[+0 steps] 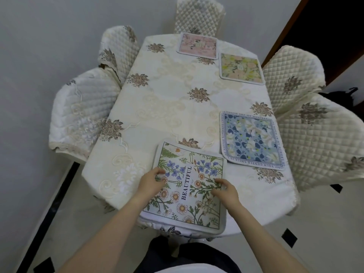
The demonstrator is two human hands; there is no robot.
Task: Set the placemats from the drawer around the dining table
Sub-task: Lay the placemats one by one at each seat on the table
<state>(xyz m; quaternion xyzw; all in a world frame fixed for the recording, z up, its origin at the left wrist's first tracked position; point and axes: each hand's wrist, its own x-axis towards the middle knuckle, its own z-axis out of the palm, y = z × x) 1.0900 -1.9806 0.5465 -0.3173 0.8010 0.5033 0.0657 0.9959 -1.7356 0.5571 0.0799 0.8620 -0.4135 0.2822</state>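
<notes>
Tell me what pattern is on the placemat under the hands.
Blue and orange flowers with green ferns on white, the word BEAUTIFUL across the placemat; head view, the only one.

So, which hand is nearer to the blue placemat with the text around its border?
The right hand. It rests on the right part of the BEAUTIFUL placemat, just below-left of the blue placemat. The left hand lies on that mat's left part, farther away.

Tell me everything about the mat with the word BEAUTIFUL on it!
The BEAUTIFUL placemat is a soft-looking square with rounded corners and a pale grey border. It is printed with blue flowers, orange daisies, green ferns and the word in black. It lies at the near end of the table, its near edge hanging slightly over. The left hand and right hand rest on it with curled fingers.
</notes>
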